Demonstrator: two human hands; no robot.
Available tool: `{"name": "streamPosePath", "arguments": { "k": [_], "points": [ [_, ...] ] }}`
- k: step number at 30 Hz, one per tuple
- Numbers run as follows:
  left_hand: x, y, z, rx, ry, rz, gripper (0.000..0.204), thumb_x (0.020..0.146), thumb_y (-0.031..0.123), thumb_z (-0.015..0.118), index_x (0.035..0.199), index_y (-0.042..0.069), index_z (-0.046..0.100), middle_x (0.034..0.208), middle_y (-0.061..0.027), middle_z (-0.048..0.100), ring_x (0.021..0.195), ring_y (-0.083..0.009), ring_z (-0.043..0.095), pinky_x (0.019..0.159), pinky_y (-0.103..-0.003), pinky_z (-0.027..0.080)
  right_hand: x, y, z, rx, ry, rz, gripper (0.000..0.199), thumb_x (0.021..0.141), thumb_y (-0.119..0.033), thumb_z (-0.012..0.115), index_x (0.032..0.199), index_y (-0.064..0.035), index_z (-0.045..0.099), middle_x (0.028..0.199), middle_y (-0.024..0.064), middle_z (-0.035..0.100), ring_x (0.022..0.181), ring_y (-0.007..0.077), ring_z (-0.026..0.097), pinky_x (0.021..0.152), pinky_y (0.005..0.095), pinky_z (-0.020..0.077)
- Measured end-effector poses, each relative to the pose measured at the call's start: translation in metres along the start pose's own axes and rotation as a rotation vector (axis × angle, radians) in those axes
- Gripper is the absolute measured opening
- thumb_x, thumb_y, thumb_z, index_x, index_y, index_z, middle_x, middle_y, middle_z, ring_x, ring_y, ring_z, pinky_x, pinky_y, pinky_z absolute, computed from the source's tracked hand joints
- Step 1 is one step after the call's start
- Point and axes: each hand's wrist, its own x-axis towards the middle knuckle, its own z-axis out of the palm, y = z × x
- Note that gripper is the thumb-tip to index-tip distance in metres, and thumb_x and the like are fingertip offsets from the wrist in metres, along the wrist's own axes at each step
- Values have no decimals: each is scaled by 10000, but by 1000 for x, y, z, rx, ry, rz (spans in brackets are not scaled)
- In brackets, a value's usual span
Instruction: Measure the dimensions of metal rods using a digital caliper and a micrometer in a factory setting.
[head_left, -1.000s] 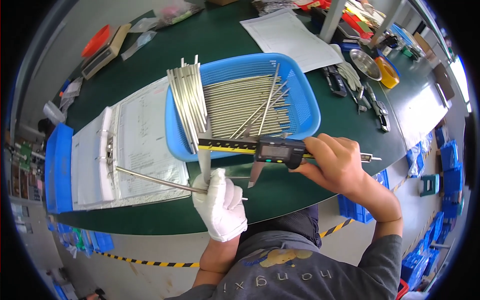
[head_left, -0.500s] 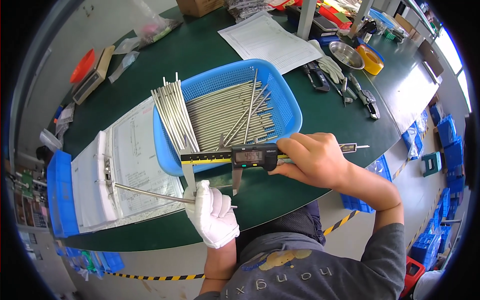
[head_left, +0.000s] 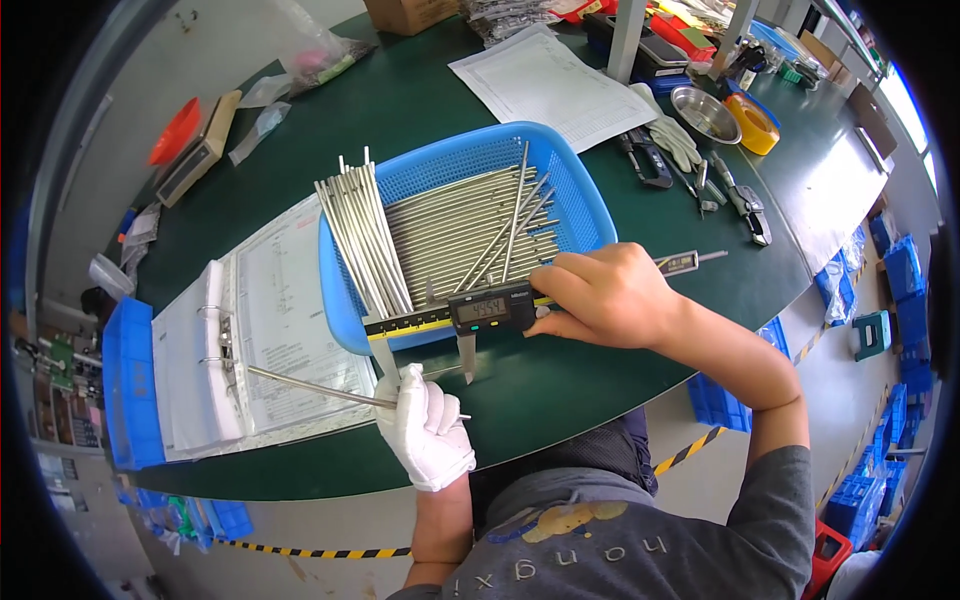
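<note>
My left hand [head_left: 428, 430], in a white glove, is closed around a long thin metal rod [head_left: 318, 387] that sticks out to the left over the binder. A short end of it shows right of the glove. My bare right hand [head_left: 612, 298] grips a digital caliper [head_left: 492, 309] by its slider, with the beam tilted up to the right. The caliper's jaws are apart; the left one touches or passes behind the gloved thumb. A thin metal piece spans from the glove toward the right jaw; its hidden part is behind my fingers. Just beyond lies a blue basket [head_left: 585, 190].
Metal rods [head_left: 460, 225] fill the basket, with a bundle [head_left: 365, 240] leaning over its left side. An open ring binder [head_left: 290, 330] and a blue bin [head_left: 133, 385] lie left. Paper sheets [head_left: 540, 85], a glove [head_left: 672, 140], measuring tools [head_left: 745, 200] and a steel bowl [head_left: 706, 113] lie beyond.
The caliper has tilted, its right end rising, and my right hand has moved slightly up and left. The left hand keeps its hold on the rod. The whole view has shifted a little.
</note>
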Motion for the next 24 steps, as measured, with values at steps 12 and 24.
{"name": "streamPosePath", "arguments": {
  "k": [12, 24],
  "points": [
    [7, -3, -14, 15, 92, 92, 40, 829, -6, 462, 802, 2, 489, 547, 36, 349, 364, -19, 239, 331, -176, 184, 20, 12, 19, 84, -17, -98, 343, 697, -363, 615, 834, -61, 528, 608, 35, 466, 492, 197, 517, 423, 306, 395],
    [4, -4, -15, 55, 35, 98, 30, 811, -10, 476, 825, -8, 502, 551, 14, 390, 387, -31, 277, 370, -187, 216, 18, 16, 18, 128, -23, -58, 348, 665, -355, 632, 821, -59, 536, 603, 30, 474, 483, 198, 512, 419, 302, 390]
  ]
}}
